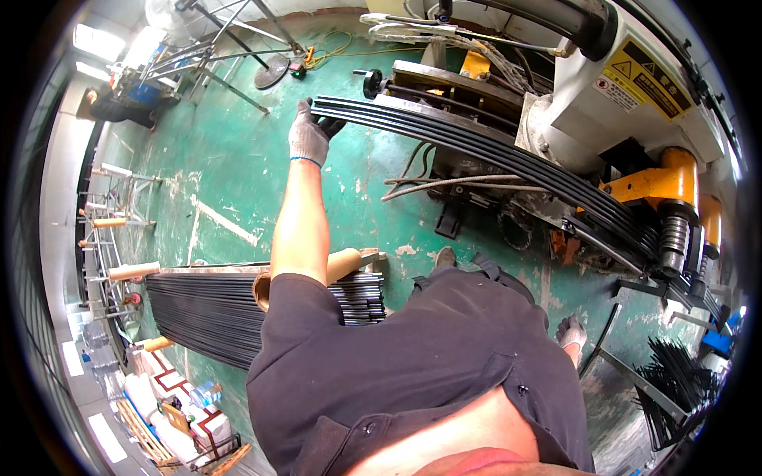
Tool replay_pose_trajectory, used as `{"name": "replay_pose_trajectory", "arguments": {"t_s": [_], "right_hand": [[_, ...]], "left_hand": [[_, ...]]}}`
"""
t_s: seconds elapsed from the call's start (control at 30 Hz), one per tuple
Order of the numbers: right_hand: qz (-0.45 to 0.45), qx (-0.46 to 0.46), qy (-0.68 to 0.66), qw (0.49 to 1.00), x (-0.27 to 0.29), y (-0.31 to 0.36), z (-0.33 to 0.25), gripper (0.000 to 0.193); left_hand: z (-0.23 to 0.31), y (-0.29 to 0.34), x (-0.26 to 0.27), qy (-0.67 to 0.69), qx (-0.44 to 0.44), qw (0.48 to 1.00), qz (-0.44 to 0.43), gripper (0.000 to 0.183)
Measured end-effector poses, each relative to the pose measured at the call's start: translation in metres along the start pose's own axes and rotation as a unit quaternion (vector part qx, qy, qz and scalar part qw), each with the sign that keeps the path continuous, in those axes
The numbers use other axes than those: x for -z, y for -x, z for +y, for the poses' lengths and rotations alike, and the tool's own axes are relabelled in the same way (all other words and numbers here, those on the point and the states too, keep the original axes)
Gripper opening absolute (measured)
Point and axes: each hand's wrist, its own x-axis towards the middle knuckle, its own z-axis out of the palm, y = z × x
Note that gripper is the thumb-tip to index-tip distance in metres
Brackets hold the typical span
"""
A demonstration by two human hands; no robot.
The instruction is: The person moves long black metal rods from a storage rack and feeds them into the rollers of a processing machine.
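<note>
My left hand [309,136], in a pale glove with dark fingertips, is closed around the near-left ends of several long black metal tubes [444,131]. They lie side by side and run right along the machine [484,99], under its yellow clamp-like part [659,182] with coil springs [675,238]. The tubes' far-right ends are partly hidden there. My right hand [571,328], also gloved, hangs low by my right side. Its fingers look loosely apart, with nothing seen in them, and it touches no tube.
A rack of black tubes [206,305] with cardboard-coloured rollers [345,264] stands at my left. More short black pieces [675,381] lie in a metal frame at the lower right. Cables [460,181] hang from the machine. Another person [119,107] is at the far left.
</note>
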Motion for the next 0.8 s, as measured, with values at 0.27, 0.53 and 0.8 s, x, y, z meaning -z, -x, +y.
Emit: {"name": "replay_pose_trajectory", "arguments": {"t_s": [0.27,0.53,0.8], "right_hand": [[0.006,0.023,0.071,0.997,0.0,0.006,-0.012,0.03],[-0.048,0.018,0.134,0.99,-0.003,-0.021,-0.039,0.031],[-0.058,-0.049,0.178,0.981,0.067,-0.124,-0.057,0.026]], "left_hand": [[0.004,-0.011,0.012,-0.113,0.054,0.991,-0.05,0.049],[-0.033,-0.012,-0.002,0.057,-0.032,0.997,0.039,0.066],[-0.24,0.11,-0.071,0.097,0.161,0.969,0.161,0.076]]}}
